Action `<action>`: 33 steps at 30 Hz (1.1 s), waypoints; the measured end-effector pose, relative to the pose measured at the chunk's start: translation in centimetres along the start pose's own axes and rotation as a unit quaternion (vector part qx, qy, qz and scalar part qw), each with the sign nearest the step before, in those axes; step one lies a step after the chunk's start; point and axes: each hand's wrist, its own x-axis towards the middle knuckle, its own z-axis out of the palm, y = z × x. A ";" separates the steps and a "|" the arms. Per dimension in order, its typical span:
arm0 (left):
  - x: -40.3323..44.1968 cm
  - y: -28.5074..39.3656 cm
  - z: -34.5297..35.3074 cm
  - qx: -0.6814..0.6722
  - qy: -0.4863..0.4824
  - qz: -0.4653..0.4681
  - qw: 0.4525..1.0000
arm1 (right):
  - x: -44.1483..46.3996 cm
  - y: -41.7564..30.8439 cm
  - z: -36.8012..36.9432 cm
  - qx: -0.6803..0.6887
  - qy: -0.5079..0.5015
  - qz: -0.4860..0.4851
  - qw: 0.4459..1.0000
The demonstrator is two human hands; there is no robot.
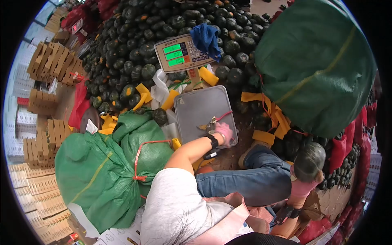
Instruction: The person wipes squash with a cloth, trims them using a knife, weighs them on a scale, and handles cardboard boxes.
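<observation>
My left hand [223,133], in a pink glove, is closed at a pair of pruning shears [213,120] over the scale platform [194,100]. One red handle of the shears sticks out to the upper right; the other is hidden by the hand. At the lower right, my right hand [303,188], also pink-gloved, grips a dark green pumpkin [309,160] from below, beside my knee. Behind the platform stands the scale's display [176,55], lit green, with a blue cloth [206,40] draped over its right corner.
A large heap of dark green pumpkins [134,53] rises behind the scale. Full green sacks stand left [94,175] and right [314,69]. Yellow strips [169,100] lie around the scale. Stacked cartons [53,61] line the far left; red mesh bags [347,151] lie at right.
</observation>
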 end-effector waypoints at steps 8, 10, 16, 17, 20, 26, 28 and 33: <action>1.0 -1.4 0.5 -0.071 0.105 0.066 0.990 | -2.1 2.5 -0.8 0.041 -0.013 -0.053 0.998; -2.4 0.7 -3.0 -0.030 0.214 0.177 0.960 | -2.1 2.8 -1.2 0.030 -0.012 -0.062 0.998; -2.7 6.1 -5.7 -0.012 0.290 0.255 0.922 | -2.1 3.3 -2.0 0.045 -0.009 -0.064 0.997; -2.4 6.3 -5.7 0.002 0.288 0.262 0.921 | -2.2 3.3 -1.9 0.056 -0.014 -0.071 0.996; -1.1 6.7 -5.0 0.029 0.281 0.275 0.919 | -2.4 3.3 -1.0 0.081 -0.050 -0.082 0.992; 5.5 7.5 -3.8 0.073 0.180 0.253 0.948 | -2.2 3.4 0.3 0.105 -0.083 -0.099 0.986; 7.4 8.0 -3.9 0.131 0.096 0.251 0.954 | -2.3 3.2 0.3 0.065 -0.057 -0.089 0.992; 10.1 9.5 -1.9 0.124 0.126 0.201 0.964 | -2.5 3.5 -2.1 0.029 -0.064 -0.095 0.993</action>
